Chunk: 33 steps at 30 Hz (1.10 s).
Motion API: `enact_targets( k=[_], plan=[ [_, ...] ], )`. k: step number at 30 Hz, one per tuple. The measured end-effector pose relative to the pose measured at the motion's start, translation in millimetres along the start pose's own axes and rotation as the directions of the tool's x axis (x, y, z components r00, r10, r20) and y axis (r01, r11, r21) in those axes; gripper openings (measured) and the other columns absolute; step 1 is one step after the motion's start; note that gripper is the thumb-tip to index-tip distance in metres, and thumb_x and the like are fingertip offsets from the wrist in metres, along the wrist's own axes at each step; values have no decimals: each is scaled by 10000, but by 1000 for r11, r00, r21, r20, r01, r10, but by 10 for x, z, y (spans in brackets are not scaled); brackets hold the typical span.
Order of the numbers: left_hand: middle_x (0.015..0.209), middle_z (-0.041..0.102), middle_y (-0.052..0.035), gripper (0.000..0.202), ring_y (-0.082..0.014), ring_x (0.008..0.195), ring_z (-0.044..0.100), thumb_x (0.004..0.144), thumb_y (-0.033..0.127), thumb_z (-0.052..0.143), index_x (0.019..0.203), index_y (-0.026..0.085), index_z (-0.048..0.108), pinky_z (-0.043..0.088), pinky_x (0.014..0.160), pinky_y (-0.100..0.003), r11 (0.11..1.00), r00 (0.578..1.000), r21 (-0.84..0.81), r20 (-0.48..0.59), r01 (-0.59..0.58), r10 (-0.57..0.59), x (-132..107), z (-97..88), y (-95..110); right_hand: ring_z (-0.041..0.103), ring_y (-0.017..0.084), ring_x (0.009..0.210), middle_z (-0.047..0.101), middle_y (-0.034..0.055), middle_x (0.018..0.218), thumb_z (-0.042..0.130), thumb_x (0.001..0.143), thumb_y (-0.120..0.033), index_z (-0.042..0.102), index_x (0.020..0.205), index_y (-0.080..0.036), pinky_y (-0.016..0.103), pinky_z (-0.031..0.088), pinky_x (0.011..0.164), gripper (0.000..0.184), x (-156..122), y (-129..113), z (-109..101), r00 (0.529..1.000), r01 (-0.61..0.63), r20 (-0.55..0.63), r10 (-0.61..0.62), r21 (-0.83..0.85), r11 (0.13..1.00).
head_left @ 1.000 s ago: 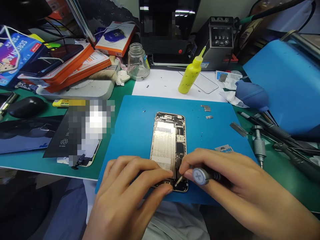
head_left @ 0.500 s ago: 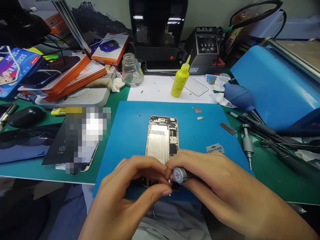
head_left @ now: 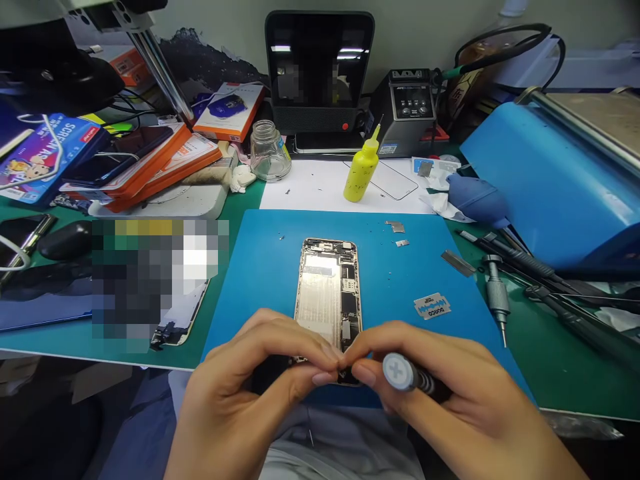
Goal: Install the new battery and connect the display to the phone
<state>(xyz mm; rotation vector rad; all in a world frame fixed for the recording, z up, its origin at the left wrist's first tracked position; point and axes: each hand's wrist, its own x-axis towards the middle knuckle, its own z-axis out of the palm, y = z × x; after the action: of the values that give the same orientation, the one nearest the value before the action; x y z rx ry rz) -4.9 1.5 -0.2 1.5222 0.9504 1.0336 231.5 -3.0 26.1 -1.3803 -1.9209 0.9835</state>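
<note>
An opened phone housing (head_left: 320, 307) lies on the blue mat, its metal inside and circuit parts exposed. Over its lower end, my left hand (head_left: 255, 380) pinches thumb and forefinger together; whatever is between them is hidden. My right hand (head_left: 450, 393) has a screwdriver (head_left: 399, 372) tucked in it, the round grey cap with a cross mark pointing up at me. Its forefinger reaches to the left fingertips, touching or nearly so. Both hands cover the phone's bottom edge.
Right of the phone, a razor blade (head_left: 433, 306) and small metal plates (head_left: 396, 227) lie on the blue mat (head_left: 260, 267). A yellow bottle (head_left: 362, 167) stands behind. Another screwdriver (head_left: 497, 293) and tweezers are at right; a partly blurred screen part (head_left: 187, 313) is at left.
My right hand has turned and shifted right, carrying the screwdriver cap right and down. A small white sliver between my fingers no longer shows. The view has tilted slightly.
</note>
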Motion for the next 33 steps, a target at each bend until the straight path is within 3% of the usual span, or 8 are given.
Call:
enact_targets(
  k=[4, 9, 15, 21, 25, 29, 33],
  plan=[
    [1053, 818, 62, 275, -123, 1049, 793, 1067, 120, 789, 1059, 391, 835, 677, 916, -189, 998, 999, 41, 7, -43, 43, 7, -4, -1, 782, 228, 858, 804, 64, 905, 734, 1072, -639, 870, 1177, -268, 251, 622, 699, 409, -106, -3, 50, 992, -121, -13, 124, 129, 984],
    [1019, 779, 22, 181, -114, 969, 779, 1090, 141, 775, 1070, 315, 820, 653, 861, -182, 986, 986, 25, 21, -164, 163, 8, 41, -12, 755, 165, 757, 810, 29, 882, 667, 1131, -602, 890, 1147, -293, 193, 580, 624, 381, -202, 16, 104, 967, -255, 89, 239, 314, 914],
    [1085, 795, -5, 171, -121, 1020, 798, 1099, 93, 746, 1173, 244, 781, 651, 913, -215, 944, 945, 72, 87, -322, 316, -41, 61, -53, 770, 244, 839, 779, 66, 845, 755, 1020, -712, 889, 1135, -266, 265, 633, 672, 479, -197, 102, 106, 982, -156, -85, 167, 119, 981],
    [1089, 812, -6, 240, -125, 1094, 789, 1079, 18, 731, 1202, 224, 752, 646, 969, -244, 911, 925, 163, 115, -378, 363, -82, 54, -80, 791, 263, 896, 795, 70, 879, 769, 1014, -690, 885, 1130, -269, 286, 662, 712, 452, -167, 126, 108, 987, -93, -129, 97, 37, 995],
    [1122, 831, -3, 302, -121, 1141, 778, 1059, -33, 708, 1216, 223, 743, 635, 1016, -249, 888, 919, 240, 95, -394, 382, -108, 88, -110, 811, 243, 869, 822, 59, 905, 772, 1039, -590, 884, 1072, -266, 257, 659, 677, 344, -138, 88, 110, 988, -101, -106, 114, 122, 987],
    [1171, 851, 8, 389, -115, 1221, 754, 1013, -90, 712, 1241, 223, 743, 599, 1130, -248, 838, 906, 353, 77, -416, 417, -153, 112, -150, 809, 112, 787, 846, -48, 937, 741, 1060, -340, 885, 1039, -346, 101, 603, 675, 146, -112, 76, 78, 990, -100, -67, 125, 295, 950],
    [1141, 861, 17, 351, -111, 1237, 745, 1020, -57, 738, 1234, 221, 732, 598, 1143, -242, 802, 895, 419, 65, -426, 442, -171, 126, -192, 812, 40, 831, 845, -127, 957, 761, 1051, -225, 872, 1091, -421, 11, 568, 777, 229, -123, 94, 56, 994, -25, -99, 54, 276, 961]
  ],
)
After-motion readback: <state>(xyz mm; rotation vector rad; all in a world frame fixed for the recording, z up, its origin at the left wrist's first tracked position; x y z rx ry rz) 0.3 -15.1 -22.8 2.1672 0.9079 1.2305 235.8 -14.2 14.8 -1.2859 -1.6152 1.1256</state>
